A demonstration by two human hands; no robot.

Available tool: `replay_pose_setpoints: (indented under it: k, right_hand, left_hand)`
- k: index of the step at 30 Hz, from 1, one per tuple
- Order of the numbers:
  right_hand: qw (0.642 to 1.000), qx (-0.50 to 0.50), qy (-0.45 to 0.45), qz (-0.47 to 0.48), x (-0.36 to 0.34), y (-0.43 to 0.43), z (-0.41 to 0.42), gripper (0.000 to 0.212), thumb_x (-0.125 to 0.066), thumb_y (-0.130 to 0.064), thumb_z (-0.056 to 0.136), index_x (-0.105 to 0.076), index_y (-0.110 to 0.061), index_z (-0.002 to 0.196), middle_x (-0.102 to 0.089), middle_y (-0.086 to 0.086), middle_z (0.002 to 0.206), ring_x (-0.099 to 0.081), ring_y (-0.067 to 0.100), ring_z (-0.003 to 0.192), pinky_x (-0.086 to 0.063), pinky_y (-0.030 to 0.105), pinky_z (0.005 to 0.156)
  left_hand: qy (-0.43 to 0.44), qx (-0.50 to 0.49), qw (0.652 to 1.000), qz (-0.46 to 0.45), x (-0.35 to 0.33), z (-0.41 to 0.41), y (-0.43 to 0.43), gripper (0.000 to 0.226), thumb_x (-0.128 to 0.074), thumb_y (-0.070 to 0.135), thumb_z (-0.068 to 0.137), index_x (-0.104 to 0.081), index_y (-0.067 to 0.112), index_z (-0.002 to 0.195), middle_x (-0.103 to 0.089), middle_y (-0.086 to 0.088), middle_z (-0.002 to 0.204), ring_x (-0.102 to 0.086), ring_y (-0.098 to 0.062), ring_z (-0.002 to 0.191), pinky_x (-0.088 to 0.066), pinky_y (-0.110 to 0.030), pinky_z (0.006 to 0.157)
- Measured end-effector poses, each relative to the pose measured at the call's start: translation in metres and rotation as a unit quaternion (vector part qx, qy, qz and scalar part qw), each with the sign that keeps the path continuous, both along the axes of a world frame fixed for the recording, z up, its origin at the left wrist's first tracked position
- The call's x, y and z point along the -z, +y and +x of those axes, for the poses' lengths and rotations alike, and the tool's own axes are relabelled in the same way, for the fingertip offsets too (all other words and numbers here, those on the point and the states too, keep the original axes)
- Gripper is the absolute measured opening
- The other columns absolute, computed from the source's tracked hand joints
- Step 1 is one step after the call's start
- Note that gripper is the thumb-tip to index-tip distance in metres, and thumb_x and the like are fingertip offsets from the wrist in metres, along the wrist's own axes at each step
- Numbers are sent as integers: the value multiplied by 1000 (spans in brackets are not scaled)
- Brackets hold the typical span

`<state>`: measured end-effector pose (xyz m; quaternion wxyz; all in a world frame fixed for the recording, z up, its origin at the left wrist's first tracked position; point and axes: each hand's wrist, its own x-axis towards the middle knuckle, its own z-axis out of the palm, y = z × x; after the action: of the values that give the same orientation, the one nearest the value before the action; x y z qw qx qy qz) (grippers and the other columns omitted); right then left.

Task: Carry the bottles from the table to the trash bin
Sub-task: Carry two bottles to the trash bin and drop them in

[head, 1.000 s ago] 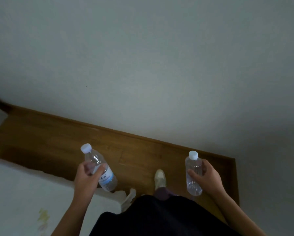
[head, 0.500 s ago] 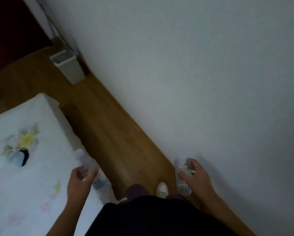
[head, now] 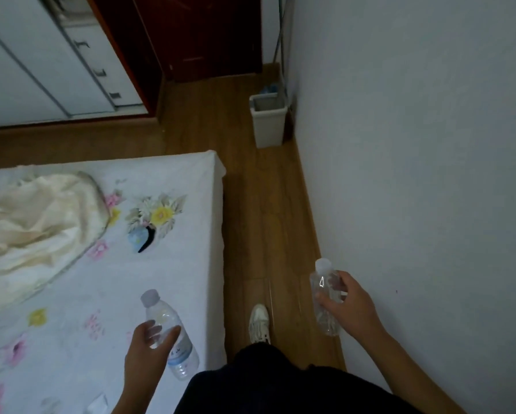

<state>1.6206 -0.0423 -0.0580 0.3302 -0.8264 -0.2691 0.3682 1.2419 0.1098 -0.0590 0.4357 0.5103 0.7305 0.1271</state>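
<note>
My left hand (head: 147, 351) grips a clear plastic bottle with a blue-and-white label (head: 170, 333), held over the edge of the bed. My right hand (head: 350, 309) grips a second clear bottle without a label (head: 325, 297), held over the wooden floor beside the wall. Both bottles have pale caps and point up and away from me. An open white trash bin (head: 268, 121) stands on the floor far ahead, against the right wall.
A bed with a flowered white sheet (head: 71, 279) and a cream blanket (head: 32, 222) fills the left. A narrow strip of wooden floor (head: 265, 219) runs between bed and white wall (head: 415, 144). A dark red door (head: 197, 37) and white wardrobe (head: 35, 61) stand beyond. My white shoe (head: 259, 323) is on the floor.
The view has swung left from facing the wall to looking down the aisle. The trash bin has come into view ahead. Both hands keep hold of their bottles.
</note>
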Motion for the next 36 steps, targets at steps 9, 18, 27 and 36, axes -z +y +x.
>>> replay_pose_setpoints:
  k: [9,18,27,36]
  right_hand:
    - [994,98,-12,-42,12,105,83,53,-84,-35,74,-55,-34,119,-65,-7,109,-64,18,106,-51,36,89]
    - [996,74,-6,-52,24,258,197,54,-81,-39,77,-56,-25,123,-63,-5,113,-61,17,106,-50,33,89]
    - [998,-59,-1,-28,8,488,293,55,-81,-42,76,-57,-28,123,-65,-8,109,-63,16,104,-49,31,84]
    - [990,-135,6,-37,2,695,325,76,-78,-58,70,-50,-33,136,-64,-8,125,-62,17,115,-54,44,97]
  left_hand:
    - [-18,105,993,41,-12,139,172,58,-80,40,79,-54,17,126,-67,-1,116,-64,-22,106,-50,-41,92]
    - [-33,101,992,64,-5,245,325,77,-72,60,62,-55,18,123,-65,1,111,-63,-19,101,-52,-43,91]
    - [2,-67,998,12,19,262,419,74,-83,45,68,-55,8,126,-67,-7,111,-65,-29,104,-49,-45,91]
    - [7,-166,986,-18,37,268,547,74,-88,38,65,-56,7,124,-69,-13,114,-66,-32,107,-49,-47,96]
